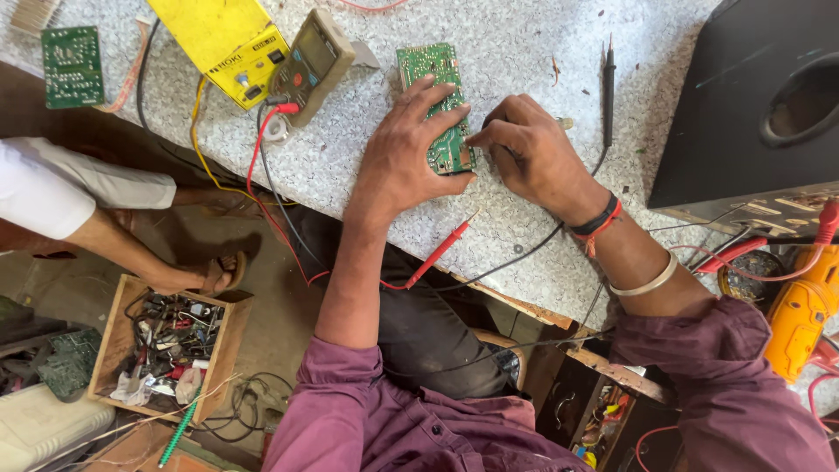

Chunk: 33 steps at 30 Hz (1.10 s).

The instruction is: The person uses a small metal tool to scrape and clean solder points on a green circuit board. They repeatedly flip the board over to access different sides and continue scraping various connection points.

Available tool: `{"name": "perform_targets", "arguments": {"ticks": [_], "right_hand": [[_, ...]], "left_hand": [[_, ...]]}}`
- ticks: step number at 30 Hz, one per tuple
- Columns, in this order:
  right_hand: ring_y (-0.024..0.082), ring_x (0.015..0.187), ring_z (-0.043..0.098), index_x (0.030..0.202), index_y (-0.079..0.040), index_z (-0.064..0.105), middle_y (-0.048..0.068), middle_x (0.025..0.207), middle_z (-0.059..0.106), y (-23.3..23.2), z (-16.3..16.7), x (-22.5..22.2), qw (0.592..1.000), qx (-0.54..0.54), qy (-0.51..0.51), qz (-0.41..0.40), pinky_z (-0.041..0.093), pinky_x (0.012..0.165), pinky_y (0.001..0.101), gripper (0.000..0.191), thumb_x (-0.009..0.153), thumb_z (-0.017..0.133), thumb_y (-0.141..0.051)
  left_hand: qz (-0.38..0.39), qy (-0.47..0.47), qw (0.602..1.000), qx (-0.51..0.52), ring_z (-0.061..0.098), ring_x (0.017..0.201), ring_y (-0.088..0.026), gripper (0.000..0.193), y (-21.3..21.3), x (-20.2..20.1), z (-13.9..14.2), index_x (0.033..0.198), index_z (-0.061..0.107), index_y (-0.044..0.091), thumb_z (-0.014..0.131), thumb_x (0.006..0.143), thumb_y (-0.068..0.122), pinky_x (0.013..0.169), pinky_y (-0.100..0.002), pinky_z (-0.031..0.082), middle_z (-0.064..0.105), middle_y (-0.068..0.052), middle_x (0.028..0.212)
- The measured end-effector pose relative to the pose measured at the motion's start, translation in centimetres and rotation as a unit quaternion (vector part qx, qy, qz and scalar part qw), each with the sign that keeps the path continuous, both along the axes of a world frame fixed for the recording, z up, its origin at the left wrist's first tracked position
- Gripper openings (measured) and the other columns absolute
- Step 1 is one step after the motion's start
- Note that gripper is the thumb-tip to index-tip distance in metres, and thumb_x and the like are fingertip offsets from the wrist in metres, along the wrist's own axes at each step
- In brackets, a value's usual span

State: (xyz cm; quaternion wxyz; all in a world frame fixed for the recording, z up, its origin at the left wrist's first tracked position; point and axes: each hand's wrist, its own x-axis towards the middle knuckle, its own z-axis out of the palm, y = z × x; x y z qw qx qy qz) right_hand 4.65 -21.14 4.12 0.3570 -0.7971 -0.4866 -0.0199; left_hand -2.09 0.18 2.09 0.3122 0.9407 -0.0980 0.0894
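A green circuit board point(434, 83) lies on the speckled grey workbench point(516, 52). My left hand point(398, 162) lies over its near left side with the fingers spread across it, holding it down. My right hand point(535, 156) is at the board's near right edge with its fingertips pinched together; I cannot tell whether something small is in them. A red test probe point(440, 252) lies on the bench just below my left wrist. A black test probe point(609, 87) lies beyond my right hand.
A tan multimeter point(312, 65) and a yellow box point(223, 39) sit at the far left, with a second green board point(72, 65) farther left. A black speaker cabinet point(743, 114) stands right, an orange tool point(800, 315) below it. Another person's sandalled foot point(214, 273) and a wooden parts box point(118, 336) are on the floor.
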Motion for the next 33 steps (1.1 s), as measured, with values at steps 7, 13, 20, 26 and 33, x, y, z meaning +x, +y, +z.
{"name": "perform_targets", "arguments": {"ticks": [7,13,20,26,33], "right_hand": [[0.031,0.098,0.060,0.103,-0.004,0.073,0.013,0.101,0.062,0.09,-0.01,0.05,1.000,0.012,0.006,-0.007,0.050,0.085,0.0425,0.025,0.084,0.063,0.009],[0.031,0.100,0.060,0.103,-0.005,0.074,0.013,0.102,0.062,0.05,-0.03,0.15,1.000,0.009,-0.011,-0.008,0.051,0.086,0.0425,0.027,0.084,0.063,0.011],[0.030,0.097,0.061,0.106,-0.006,0.075,0.013,0.101,0.063,0.14,-0.06,0.27,1.000,0.009,-0.006,-0.007,0.052,0.084,0.0408,0.030,0.084,0.062,0.011],[0.031,0.097,0.062,0.105,-0.006,0.075,0.013,0.101,0.063,0.13,0.07,0.32,1.000,0.017,-0.003,-0.007,0.053,0.083,0.0417,0.032,0.082,0.060,0.012],[0.031,0.095,0.062,0.101,-0.005,0.074,0.012,0.098,0.063,0.09,0.33,0.24,1.000,0.004,0.003,0.000,0.052,0.083,0.0423,0.032,0.079,0.060,0.013]], "left_hand": [[0.000,0.000,1.000,-0.003,0.036,0.149,-0.029,0.083,-0.09,-0.09,0.12,0.137,0.064,0.019,0.094,0.063,0.038,0.123,-0.047,0.033,0.049,-0.005,0.152],[0.001,-0.004,1.000,-0.009,0.036,0.150,-0.029,0.081,-0.04,-0.04,0.10,0.136,0.064,0.018,0.094,0.064,0.038,0.123,-0.047,0.034,0.048,-0.005,0.153],[0.005,-0.003,1.000,-0.004,0.035,0.149,-0.028,0.081,-0.09,0.10,-0.09,0.136,0.065,0.018,0.094,0.064,0.039,0.123,-0.046,0.033,0.048,-0.005,0.154],[0.002,-0.015,1.000,-0.004,0.035,0.150,-0.028,0.080,0.04,0.10,-0.01,0.138,0.064,0.018,0.094,0.066,0.038,0.124,-0.045,0.034,0.048,-0.004,0.154],[0.002,-0.015,1.000,-0.011,0.037,0.148,-0.027,0.080,-0.09,0.01,0.05,0.135,0.065,0.018,0.095,0.063,0.038,0.123,-0.045,0.034,0.049,-0.004,0.152]]}}
